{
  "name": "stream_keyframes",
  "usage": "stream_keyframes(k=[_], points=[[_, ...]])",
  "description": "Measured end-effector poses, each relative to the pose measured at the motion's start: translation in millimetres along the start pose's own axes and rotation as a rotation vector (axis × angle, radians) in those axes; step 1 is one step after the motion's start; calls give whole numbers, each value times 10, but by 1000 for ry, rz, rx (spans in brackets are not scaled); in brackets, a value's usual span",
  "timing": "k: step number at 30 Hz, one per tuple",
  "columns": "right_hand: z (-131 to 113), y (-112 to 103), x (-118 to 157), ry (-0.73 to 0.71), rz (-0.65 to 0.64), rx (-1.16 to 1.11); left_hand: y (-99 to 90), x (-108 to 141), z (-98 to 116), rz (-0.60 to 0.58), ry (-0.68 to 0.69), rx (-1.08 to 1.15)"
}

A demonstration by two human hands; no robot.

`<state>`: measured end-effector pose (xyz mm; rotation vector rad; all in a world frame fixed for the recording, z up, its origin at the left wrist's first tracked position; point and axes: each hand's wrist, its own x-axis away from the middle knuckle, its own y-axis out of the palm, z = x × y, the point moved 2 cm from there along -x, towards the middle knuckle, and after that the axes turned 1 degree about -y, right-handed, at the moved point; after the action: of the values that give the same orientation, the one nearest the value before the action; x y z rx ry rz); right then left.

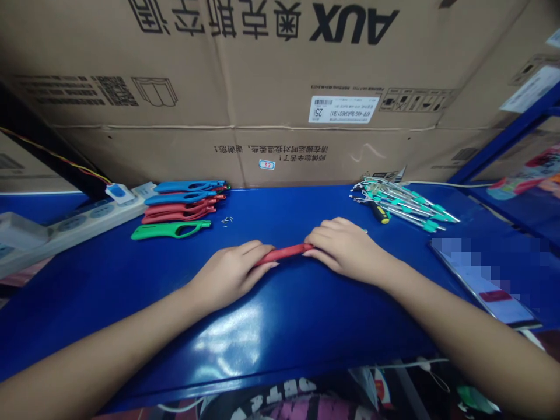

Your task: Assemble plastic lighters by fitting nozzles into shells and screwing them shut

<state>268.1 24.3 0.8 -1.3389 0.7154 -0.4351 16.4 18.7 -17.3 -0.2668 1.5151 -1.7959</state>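
Observation:
A red lighter casing (286,254), long and narrow, is held level just above the blue table. My left hand (238,268) closes round one end of it and my right hand (339,248) grips the other. The fingers cover both ends. Behind my left hand lie several more lighter casings in a row: a green casing (170,230) in front, then red casings (184,211), then blue casings (188,192). A few small screws (227,221) lie beside them. Beyond my right hand is a pile of metal lighter tubes with turquoise parts (406,201).
A yellow-and-black screwdriver (381,213) lies by the tube pile. The power strip (94,217) runs along the left side of the blue table (271,332). Near the right edge lies a phone (485,286). A large cardboard box (271,93) stands across the back.

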Motion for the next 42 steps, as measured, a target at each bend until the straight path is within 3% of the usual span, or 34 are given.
stream_keyframes(k=[8, 11, 14, 20, 23, 27, 31, 37, 42], points=[[470, -153, 106, 203, 129, 149, -10, -17, -204, 94, -84, 94], [572, -182, 127, 182, 183, 111, -15, -22, -205, 134, -86, 125], [518, -169, 107, 72, 205, 26, -8, -33, -190, 150, -68, 141], [119, -19, 8, -132, 105, -95, 56, -20, -144, 119, 27, 90], [42, 2, -1, -136, 61, -113, 47, -4, -129, 156, 43, 32], [122, -66, 29, -100, 82, -109, 6, -1, -144, 188, -7, 46], [156, -101, 34, -80, 149, -76, 5, -10, -158, 175, -26, 109], [52, -8, 4, -135, 94, -143, 60, -6, -129, 146, 46, 64], [63, -83, 29, -71, 125, -191, 85, 4, -129, 145, 26, 93]])
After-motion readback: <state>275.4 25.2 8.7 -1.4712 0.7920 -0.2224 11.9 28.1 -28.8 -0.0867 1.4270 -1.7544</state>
